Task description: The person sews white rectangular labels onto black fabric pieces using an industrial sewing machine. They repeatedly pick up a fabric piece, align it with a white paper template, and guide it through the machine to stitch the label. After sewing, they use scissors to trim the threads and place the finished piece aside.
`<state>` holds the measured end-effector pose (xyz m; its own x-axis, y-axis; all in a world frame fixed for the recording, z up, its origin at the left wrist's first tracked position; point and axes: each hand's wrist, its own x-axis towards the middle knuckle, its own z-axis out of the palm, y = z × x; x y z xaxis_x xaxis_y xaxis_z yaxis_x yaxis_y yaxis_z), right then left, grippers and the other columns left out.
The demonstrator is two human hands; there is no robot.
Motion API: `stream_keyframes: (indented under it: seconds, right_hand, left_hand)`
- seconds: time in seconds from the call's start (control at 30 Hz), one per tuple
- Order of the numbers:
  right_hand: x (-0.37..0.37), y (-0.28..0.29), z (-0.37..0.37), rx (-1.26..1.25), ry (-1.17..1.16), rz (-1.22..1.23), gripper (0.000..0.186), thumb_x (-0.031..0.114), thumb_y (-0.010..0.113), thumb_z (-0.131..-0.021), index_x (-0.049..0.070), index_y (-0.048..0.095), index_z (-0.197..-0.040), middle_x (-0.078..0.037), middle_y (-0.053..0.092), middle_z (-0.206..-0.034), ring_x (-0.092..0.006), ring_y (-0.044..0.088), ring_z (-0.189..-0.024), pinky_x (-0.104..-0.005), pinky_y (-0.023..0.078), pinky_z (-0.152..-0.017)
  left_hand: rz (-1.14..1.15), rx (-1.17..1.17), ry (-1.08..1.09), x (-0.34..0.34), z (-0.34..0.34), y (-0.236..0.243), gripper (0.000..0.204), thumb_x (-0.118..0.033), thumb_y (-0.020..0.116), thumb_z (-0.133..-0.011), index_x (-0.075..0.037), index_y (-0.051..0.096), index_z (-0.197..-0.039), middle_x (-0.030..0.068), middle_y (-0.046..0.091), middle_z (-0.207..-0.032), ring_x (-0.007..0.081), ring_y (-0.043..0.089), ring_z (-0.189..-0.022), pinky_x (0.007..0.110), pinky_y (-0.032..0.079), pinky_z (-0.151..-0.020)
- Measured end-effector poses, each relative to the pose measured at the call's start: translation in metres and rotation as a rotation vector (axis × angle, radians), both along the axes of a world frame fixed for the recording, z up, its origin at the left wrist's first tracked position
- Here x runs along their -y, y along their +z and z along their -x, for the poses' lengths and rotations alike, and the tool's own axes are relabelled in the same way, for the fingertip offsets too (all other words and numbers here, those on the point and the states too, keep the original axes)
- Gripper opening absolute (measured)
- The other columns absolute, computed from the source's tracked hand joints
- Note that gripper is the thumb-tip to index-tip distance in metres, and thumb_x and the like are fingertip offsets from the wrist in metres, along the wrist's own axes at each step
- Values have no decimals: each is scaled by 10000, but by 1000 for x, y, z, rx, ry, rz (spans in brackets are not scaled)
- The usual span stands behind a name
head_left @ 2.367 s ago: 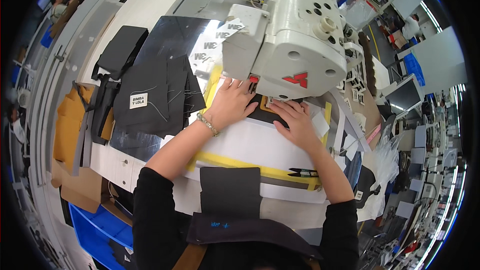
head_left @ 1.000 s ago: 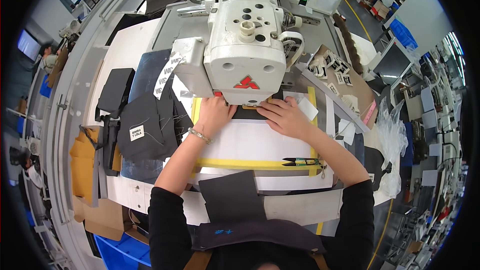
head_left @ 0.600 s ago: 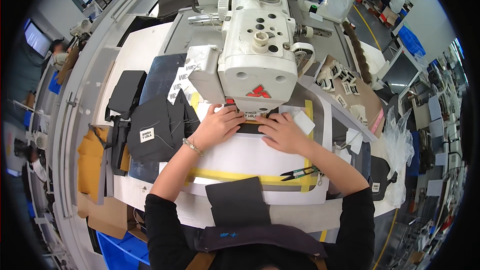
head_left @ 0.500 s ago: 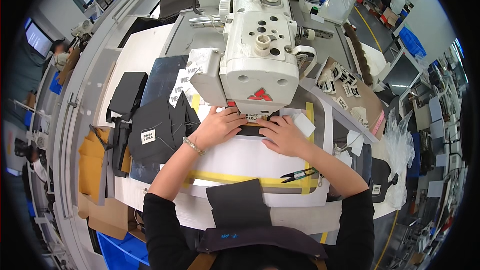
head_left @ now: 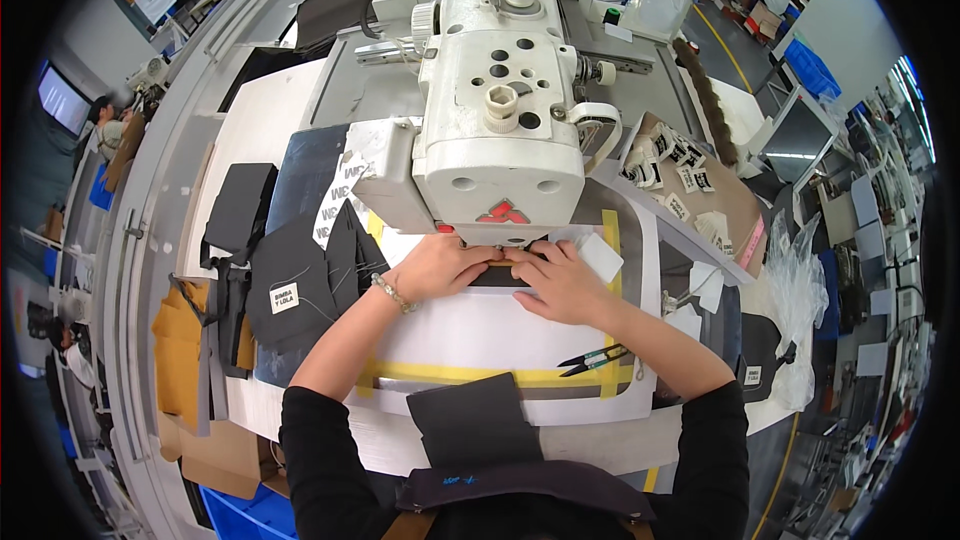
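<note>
White worktable spreading across the frame, chunky white industrial sewing machine filling the top centre. Over on the left, the heap of black fabric panels shows a white label on the top one, so I'd call at least that one done. Lower centre there's a rectangular black panel with no label showing, and a pile of loose labels sits at the right, so plenty looks left. The piece being handled seems midway: left hand with fingers curled in at centre, then a partly hidden black fabric piece just below the machine and between the hands, then the right hand also bent in; fingertips nearly meet at a tan strip, can't tell if they're pinching or just pressing
</note>
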<state>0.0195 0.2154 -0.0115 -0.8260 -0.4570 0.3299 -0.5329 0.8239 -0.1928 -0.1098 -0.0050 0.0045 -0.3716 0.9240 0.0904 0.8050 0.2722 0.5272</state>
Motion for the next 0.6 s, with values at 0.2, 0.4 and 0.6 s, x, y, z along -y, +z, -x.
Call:
stream_keyframes:
  seconds: [0.2,0.4,0.6]
  right_hand:
    - [1,-1,1,-26,7,-10,307,313,656,-851,115,567,-1068,-39,587,-1281,-244,506,-1067,-391,384,-889]
    - [1,0,1,-32,-3,-30,313,332,644,-856,115,575,-1071,-39,589,-1277,-230,514,-1050,-372,385,-863]
    - [2,-1,1,-70,5,-9,297,332,645,-857,109,592,-1046,-53,595,-1271,-226,521,-1049,-361,386,-858]
  left_hand:
    - [-136,-286,-1,5,-4,-20,252,-177,686,-834,-189,698,-1086,-27,686,-1044,203,606,-992,386,449,-850]
    - [-119,-488,15,6,-8,-17,283,-235,694,-838,-208,692,-1120,-66,677,-1078,164,580,-1035,423,407,-898]
    - [27,-287,25,7,-6,-23,289,-215,690,-841,-204,688,-1130,-64,669,-1119,179,563,-1063,414,402,-888]
